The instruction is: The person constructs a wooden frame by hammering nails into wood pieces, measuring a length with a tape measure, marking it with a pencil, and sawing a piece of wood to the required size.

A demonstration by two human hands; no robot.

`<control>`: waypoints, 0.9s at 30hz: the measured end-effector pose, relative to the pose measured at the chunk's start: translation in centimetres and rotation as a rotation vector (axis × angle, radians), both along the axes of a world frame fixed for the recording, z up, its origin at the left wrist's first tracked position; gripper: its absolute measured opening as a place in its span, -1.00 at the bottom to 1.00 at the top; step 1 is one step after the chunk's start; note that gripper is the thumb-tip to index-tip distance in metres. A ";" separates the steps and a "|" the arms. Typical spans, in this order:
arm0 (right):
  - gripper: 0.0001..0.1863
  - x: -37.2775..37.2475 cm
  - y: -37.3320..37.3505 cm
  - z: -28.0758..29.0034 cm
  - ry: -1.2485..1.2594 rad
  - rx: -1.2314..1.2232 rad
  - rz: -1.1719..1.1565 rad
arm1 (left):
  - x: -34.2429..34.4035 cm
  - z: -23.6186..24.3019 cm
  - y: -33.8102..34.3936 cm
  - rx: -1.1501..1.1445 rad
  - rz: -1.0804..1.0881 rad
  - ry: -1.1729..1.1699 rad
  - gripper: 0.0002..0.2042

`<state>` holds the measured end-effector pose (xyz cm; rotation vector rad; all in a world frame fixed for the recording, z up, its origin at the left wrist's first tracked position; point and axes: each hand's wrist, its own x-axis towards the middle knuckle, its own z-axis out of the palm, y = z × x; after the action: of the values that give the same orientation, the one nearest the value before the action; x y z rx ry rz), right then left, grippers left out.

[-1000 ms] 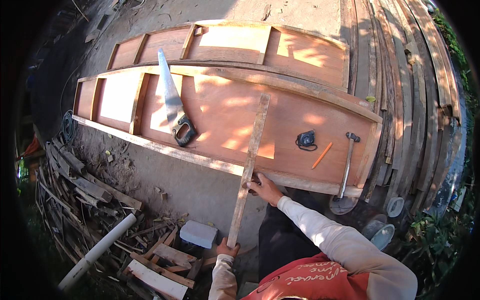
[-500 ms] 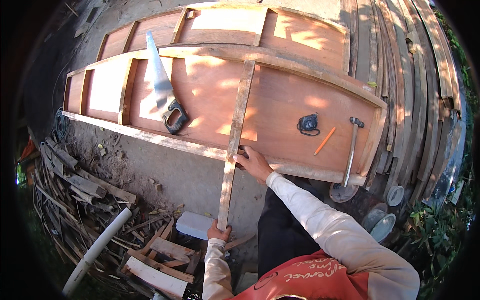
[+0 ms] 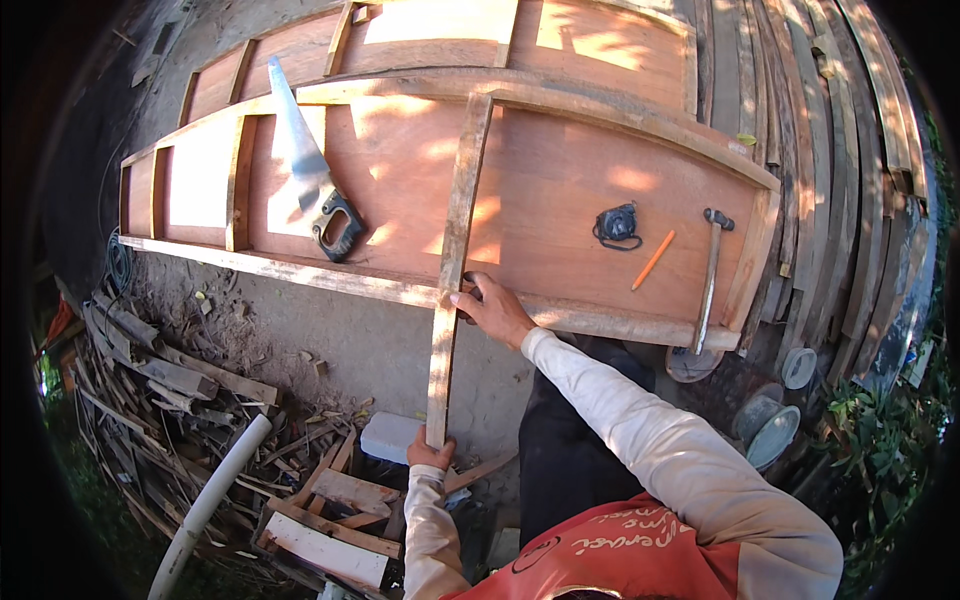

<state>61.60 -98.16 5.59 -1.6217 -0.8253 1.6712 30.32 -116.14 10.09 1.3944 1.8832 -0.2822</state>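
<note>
A long wooden batten (image 3: 442, 350) lies across a framed plywood panel (image 3: 300, 272), its near end sticking out past the panel's near rail. My left hand (image 3: 431, 453) is closed around that near end. Where the batten crosses the near rail, my right hand (image 3: 497, 312) grips it, thumb on top and fingers partly hidden behind it. On the plywood left of the batten rests a handsaw (image 3: 308, 165) with a black handle. To the right lie a dark tape measure (image 3: 616, 226), an orange pencil (image 3: 653, 260) and a hammer (image 3: 710, 275), its handle end over the near rail.
Behind is a second framed panel (image 3: 430, 50). Long timber boards (image 3: 790, 130) are stacked at the right. Scrap wood (image 3: 170, 370), a white pipe (image 3: 210, 500) and a pale block (image 3: 390, 437) lie at the lower left. Round containers (image 3: 772, 437) stand at the lower right.
The whole scene has shifted and turned slightly as my view moved. Both hands keep their hold on the batten, which looks unmoved against the panel.
</note>
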 end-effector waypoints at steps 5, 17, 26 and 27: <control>-0.37 0.2 0.2 -1.0 -0.013 0.009 -0.025 | 0.1 -0.9 0.8 0.011 -0.014 -0.006 -0.56; -0.62 12.3 -9.8 -2.3 -0.487 0.058 -0.496 | -1.0 -2.3 1.1 0.009 0.033 -0.027 -0.54; -0.54 24.9 -13.1 -10.0 -1.071 -0.216 -0.341 | 0.0 -3.8 1.2 -0.037 0.004 0.008 -0.54; -0.57 26.0 -13.3 -10.6 -1.007 -0.216 -0.350 | 0.4 -4.1 1.1 -0.026 0.021 -0.009 -0.54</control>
<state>87.57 -111.48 -4.98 -2.6173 -0.7341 0.6442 30.68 -115.04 6.00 1.3552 1.8797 -0.2892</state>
